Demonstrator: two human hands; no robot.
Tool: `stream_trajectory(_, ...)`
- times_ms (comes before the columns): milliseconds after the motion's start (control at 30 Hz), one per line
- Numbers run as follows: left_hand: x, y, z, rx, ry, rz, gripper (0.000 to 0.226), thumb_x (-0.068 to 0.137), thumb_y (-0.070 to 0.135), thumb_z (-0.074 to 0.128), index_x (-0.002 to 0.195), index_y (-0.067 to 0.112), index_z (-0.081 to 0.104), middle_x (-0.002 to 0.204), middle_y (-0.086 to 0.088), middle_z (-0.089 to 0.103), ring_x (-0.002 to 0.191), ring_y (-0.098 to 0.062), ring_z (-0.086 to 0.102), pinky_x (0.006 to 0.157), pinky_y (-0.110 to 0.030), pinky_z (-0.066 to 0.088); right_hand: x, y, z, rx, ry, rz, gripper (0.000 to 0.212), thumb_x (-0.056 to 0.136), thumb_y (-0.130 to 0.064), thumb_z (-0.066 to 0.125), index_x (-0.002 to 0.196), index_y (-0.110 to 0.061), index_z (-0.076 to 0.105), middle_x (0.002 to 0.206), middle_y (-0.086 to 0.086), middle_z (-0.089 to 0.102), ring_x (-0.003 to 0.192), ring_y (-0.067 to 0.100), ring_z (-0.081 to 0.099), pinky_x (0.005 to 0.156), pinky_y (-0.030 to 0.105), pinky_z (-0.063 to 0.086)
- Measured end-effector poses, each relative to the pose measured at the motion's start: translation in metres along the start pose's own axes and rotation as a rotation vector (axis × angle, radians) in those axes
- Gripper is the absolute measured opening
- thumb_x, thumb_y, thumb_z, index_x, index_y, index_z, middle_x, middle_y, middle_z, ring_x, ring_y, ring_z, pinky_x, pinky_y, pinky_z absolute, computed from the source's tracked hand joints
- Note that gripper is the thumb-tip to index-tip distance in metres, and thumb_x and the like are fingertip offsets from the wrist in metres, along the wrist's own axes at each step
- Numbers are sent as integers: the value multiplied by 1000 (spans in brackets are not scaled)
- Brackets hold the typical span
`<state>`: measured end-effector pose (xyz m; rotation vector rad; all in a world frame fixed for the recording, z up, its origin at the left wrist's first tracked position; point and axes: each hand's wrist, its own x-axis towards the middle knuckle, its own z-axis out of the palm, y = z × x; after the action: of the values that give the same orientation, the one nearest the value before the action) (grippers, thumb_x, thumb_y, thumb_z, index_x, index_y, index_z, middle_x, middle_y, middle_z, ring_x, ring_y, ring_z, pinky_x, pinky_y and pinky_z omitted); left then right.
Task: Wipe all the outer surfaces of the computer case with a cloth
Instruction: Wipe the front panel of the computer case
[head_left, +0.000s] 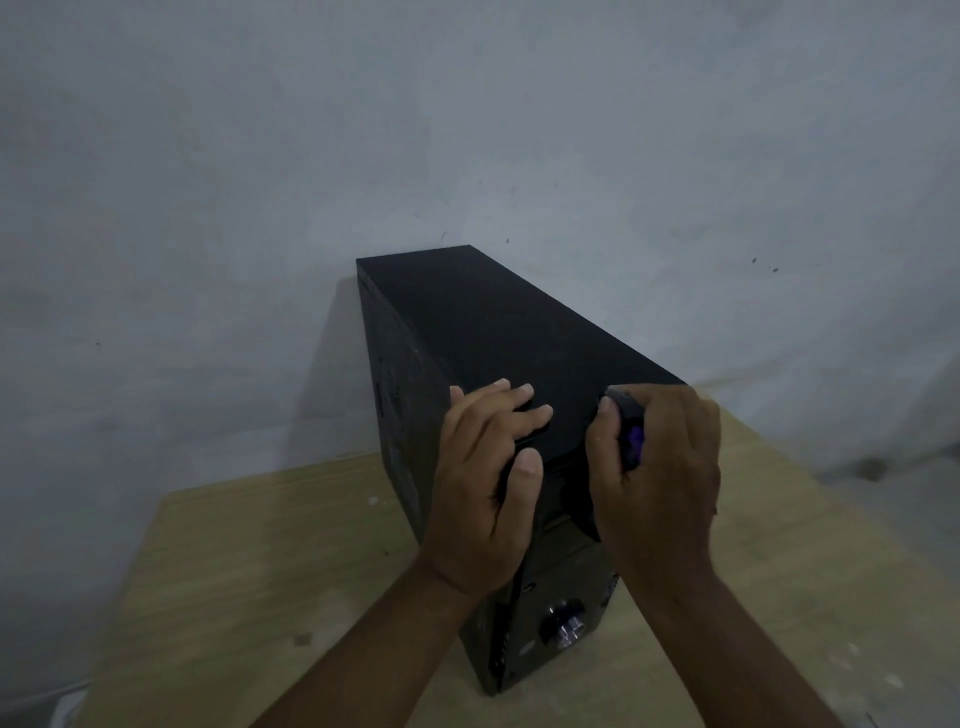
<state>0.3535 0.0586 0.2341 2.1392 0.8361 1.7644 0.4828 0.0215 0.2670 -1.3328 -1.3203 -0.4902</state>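
A black computer case (483, 332) stands upright on a wooden table, its front panel with a round silver button facing me. My left hand (485, 483) holds the near top-left corner of the case, fingers lying on the top and thumb on the front edge. My right hand (657, 467) grips a bunched dark cloth (629, 423) with a purple patch, pressed against the near top-right edge of the case. Most of the cloth is hidden inside the fist.
The light wooden table (270, 571) reaches to my left and right around the case. A grey plastered wall (467, 130) stands right behind the case. A strip of floor shows at the far right.
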Motion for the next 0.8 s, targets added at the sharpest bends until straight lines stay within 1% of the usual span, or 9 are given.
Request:
stream_trajectory(67,0,0,-1,-1,-4,0,37,98,22,38,116,9,68,127,-2,63,134,-17,48,122,-51,21,0,0,0,-1,2,1,12,93,-17,56,95,-6,60,89,2,56,87,9,39,74,12,31)
stream_trajectory(200,1,0,-1,-3,-13,-7,37,99,22,38,117,10,68,128,0,62,135,-15,46,122,-51,19,0,0,1,-9,5,-8,12,94,-17,55,95,-6,60,89,4,57,87,9,39,74,17,32)
stream_trajectory(433,0,0,-3,-12,-30,-16,38,99,24,38,118,10,68,129,0,61,136,-14,45,124,-46,17,-1,3,1,-14,9,-36,13,93,-17,54,97,-5,59,89,7,57,88,6,37,75,17,30)
stream_trajectory(800,0,-1,-2,-8,-39,-18,37,99,24,39,118,12,68,129,0,61,137,-13,44,123,-48,17,0,4,2,-15,19,-52,15,94,-17,53,95,-4,60,88,6,57,88,7,37,75,18,31)
